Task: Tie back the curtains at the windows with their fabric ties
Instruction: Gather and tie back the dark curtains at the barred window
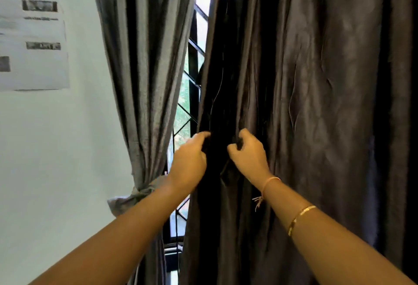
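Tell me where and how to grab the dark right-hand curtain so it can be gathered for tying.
Grip the dark curtain along its free inner edge, beside the window gap, where the left hand and right hand pinch its folds. Come from the gap side and sweep rightward: it hangs in loose vertical folds that should bunch sideways.

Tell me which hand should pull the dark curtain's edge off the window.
Probably left: the left hand grips the dark curtain at its free edge; the right hand holds folds further in.
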A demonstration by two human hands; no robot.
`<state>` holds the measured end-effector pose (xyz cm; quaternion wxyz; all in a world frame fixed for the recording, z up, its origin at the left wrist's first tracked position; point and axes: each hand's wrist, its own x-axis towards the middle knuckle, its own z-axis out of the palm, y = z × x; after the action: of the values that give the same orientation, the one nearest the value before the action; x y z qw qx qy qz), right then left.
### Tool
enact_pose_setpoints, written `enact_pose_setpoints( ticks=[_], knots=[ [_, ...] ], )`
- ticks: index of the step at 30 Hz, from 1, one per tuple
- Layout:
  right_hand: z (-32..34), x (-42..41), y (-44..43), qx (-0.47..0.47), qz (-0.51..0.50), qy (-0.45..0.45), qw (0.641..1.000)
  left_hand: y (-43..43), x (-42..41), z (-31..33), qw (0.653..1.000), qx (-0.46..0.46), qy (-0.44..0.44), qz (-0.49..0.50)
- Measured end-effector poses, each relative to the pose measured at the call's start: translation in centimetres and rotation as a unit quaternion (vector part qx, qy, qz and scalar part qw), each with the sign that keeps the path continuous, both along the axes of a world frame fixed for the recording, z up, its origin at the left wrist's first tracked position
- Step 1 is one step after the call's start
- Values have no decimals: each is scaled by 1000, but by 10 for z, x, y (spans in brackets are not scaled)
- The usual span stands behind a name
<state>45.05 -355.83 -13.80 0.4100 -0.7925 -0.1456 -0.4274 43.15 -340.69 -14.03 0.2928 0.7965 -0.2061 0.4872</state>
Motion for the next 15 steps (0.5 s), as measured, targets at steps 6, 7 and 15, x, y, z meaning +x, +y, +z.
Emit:
enact_pose_setpoints(
  ticks=[6, 7, 15],
  knots=[
    [-19, -10, -34, 29, 6, -29, 999, -47, -3, -15, 998, 22, 45, -40],
    [-20, -9, -38, 20, -2, -9, 1000, -53, -1, -17, 997, 28, 56, -37],
    [-44, -12, -61, -114, -17, 81, 990, -88, 14, -29, 984, 25, 174, -38]
  ],
)
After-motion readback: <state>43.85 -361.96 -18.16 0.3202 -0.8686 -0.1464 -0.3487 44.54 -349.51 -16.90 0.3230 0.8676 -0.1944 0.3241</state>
